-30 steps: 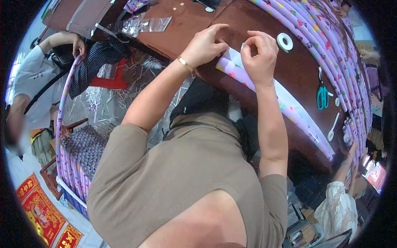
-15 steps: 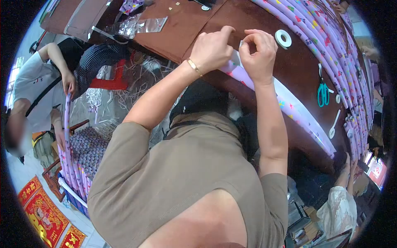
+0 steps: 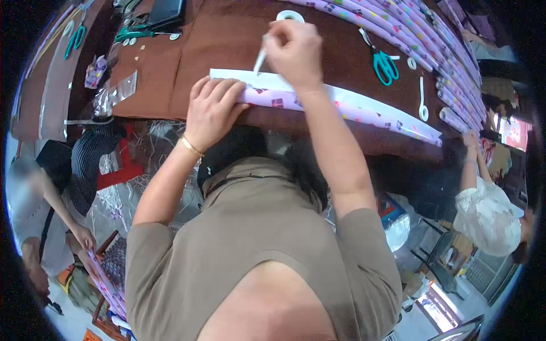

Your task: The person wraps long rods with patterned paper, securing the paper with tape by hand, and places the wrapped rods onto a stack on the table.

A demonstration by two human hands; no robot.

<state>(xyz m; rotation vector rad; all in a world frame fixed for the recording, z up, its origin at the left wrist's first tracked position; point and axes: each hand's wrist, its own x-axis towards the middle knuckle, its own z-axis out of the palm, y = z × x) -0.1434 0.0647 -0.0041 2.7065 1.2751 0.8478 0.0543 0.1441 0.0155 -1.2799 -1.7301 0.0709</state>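
In the head view, my left hand (image 3: 215, 105) lies over the left end of the lilac roll (image 3: 277, 102), likely to stop it unrolling; whether those fingers grip, I can't tell. My right hand (image 3: 296, 51) pinches a white strip (image 3: 260, 61) by its upper end, probably keeping it straight. The roll lies along the table's (image 3: 199, 40) near edge, smooth, brightly printed, its far flap plain white.

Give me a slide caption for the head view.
Left hand on patterned purple roll, right hand holding white strip.
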